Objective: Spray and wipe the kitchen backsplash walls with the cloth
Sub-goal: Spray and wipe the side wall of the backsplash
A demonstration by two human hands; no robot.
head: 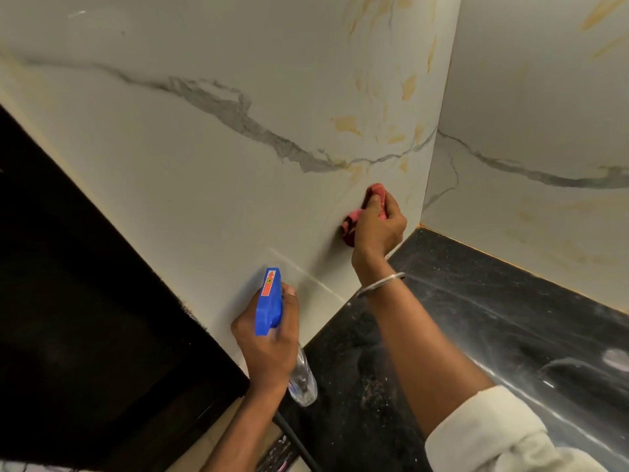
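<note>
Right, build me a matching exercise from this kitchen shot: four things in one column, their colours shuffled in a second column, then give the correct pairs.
Column one:
1. spray bottle
2. cloth
3. countertop
4. bangle

Column two:
A. silver
B. black, speckled
C. pink
D. blue top, clear body

Pairs: 1-D, 2-C, 3-B, 4-A.

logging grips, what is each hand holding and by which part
Left hand grips the spray bottle at its neck, below the blue head. Right hand holds the pink cloth, bunched up.
</note>
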